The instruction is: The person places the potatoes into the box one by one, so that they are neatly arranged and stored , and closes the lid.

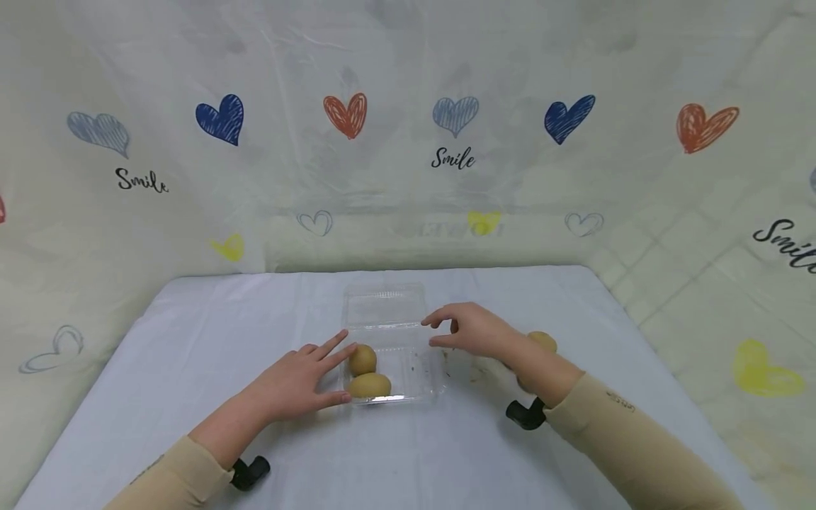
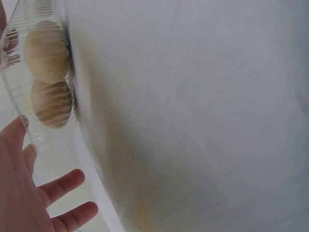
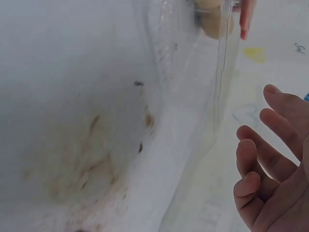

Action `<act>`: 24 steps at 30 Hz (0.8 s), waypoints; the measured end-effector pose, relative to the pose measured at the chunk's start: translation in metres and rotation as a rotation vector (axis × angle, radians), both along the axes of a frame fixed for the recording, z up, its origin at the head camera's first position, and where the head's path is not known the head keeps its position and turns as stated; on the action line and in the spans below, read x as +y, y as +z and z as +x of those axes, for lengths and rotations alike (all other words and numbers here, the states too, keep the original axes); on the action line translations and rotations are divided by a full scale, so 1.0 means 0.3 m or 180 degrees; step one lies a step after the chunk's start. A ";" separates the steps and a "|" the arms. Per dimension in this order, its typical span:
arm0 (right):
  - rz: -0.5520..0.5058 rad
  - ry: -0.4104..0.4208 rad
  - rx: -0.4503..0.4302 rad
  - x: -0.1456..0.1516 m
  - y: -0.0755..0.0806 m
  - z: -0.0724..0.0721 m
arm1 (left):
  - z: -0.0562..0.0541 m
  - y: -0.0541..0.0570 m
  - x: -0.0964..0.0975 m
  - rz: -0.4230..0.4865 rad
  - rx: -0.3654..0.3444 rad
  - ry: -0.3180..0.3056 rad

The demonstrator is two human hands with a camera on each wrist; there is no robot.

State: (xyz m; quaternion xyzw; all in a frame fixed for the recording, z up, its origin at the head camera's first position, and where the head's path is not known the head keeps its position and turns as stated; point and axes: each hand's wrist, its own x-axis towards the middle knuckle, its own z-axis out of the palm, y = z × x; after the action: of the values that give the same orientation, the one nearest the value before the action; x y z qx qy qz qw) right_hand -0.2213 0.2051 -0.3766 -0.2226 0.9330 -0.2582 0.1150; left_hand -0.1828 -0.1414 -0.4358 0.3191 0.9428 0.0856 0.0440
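"Hearts [image 1: 346, 115] cover the sheet [image 1: 395, 177] behind our white tablecloth [image 1: 357, 460]. Where are our potatoes?"

"Two potatoes [image 1: 368, 384], one round and one oval, sit on the left side of our clear plastic box [image 1: 408, 372]. A third potato [image 1: 542, 341] lies behind our right forearm [image 1: 551, 372]."

"And our hands?"

"Our left hand [image 1: 293, 382] spreads its fingers by the left rim, maybe so the light box won't slide. Our right hand [image 1: 474, 329] bends loosely near the right side, with nothing in it."

"Why is the lid [image 1: 385, 306] back?"

"Probably so we can reach in. It's thin and shiny; our potatoes look smooth. Brown dirt [image 3: 101, 169] smears our cloth."
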 end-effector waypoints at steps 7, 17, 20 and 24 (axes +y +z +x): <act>0.0145 -0.0175 0.0019 0.114 0.003 0.017 | 0.003 0.004 -0.002 0.0023 -0.0006 0.0009; 0.0269 -0.0398 -0.0075 0.285 0.003 0.049 | 0.001 -0.002 -0.003 0.0028 -0.0016 0.0012; 0.0273 -0.0397 -0.0073 0.322 0.010 0.058 | 0.002 0.000 -0.003 0.0032 -0.0026 0.0012; 0.0370 -0.0378 -0.0060 0.356 0.023 0.065 | 0.002 0.002 -0.003 0.0027 -0.0037 0.0025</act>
State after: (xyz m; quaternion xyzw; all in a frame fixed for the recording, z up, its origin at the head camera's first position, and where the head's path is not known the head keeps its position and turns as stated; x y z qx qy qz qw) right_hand -0.2019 0.3118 -0.3697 -0.1573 0.9569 -0.2121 0.1210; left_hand -0.1822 -0.1422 -0.4352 0.3152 0.9434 0.0916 0.0478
